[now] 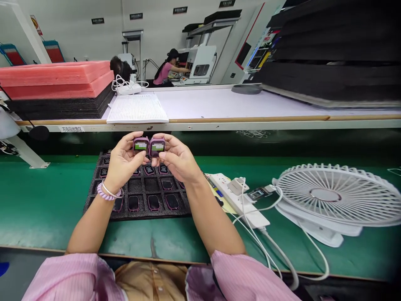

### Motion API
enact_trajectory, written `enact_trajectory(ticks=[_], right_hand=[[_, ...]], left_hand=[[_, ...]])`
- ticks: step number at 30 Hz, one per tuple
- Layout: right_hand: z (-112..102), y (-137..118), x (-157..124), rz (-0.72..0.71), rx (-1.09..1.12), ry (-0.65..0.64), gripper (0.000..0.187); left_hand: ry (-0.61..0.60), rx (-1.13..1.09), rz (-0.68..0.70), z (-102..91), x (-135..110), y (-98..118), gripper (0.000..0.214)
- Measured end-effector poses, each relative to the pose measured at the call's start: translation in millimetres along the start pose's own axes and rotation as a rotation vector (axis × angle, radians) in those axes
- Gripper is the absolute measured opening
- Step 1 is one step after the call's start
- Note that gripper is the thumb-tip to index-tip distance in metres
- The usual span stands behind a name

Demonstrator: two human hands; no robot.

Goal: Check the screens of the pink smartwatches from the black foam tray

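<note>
My left hand (pixel 124 162) is closed round a purple smartwatch (pixel 140 145) without a strap, its thumb at the lower edge of the case. Side by side with it, my right hand (pixel 178 161) pinches a second purple smartwatch (pixel 157 147). Both screens are lit, with a green and white band, and face me; the text is too small to read. Below the hands lies a black foam tray (pixel 133 184) with square pockets. Several more watches, such as one watch (pixel 153 202) in the front row, sit in it, and some pockets hold none. My hands hide part of the back rows.
Right of the tray lie a white power strip (pixel 224 184) with plugs and cables, a pen and yellow paper. A white fan (pixel 332 194) stands further right. The shelf (pixel 200 108) above bears papers (pixel 138 108), pink foam (pixel 56 77) and black foam (pixel 328 58). A co-worker (pixel 164 71) sits beyond.
</note>
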State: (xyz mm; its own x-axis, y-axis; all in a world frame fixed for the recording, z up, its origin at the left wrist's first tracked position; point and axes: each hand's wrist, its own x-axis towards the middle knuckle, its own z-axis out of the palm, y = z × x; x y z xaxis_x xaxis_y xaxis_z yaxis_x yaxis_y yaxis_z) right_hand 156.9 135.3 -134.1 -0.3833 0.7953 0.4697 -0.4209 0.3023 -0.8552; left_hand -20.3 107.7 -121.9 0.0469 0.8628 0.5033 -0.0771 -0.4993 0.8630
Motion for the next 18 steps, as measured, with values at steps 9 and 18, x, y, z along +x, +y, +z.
enact_trajectory(ticks=[9, 18], right_hand=[[-1.3, 2.9, 1.5, 0.015, -0.017, 0.031, 0.053], [0.4, 5.0, 3.2, 0.012, -0.024, 0.081, 0.053]], left_hand=[[0.037, 0.022, 0.003, 2.1, 1.8, -3.8, 0.048], [0.039, 0.002, -0.016, 3.3, 1.6, -5.7, 0.043]])
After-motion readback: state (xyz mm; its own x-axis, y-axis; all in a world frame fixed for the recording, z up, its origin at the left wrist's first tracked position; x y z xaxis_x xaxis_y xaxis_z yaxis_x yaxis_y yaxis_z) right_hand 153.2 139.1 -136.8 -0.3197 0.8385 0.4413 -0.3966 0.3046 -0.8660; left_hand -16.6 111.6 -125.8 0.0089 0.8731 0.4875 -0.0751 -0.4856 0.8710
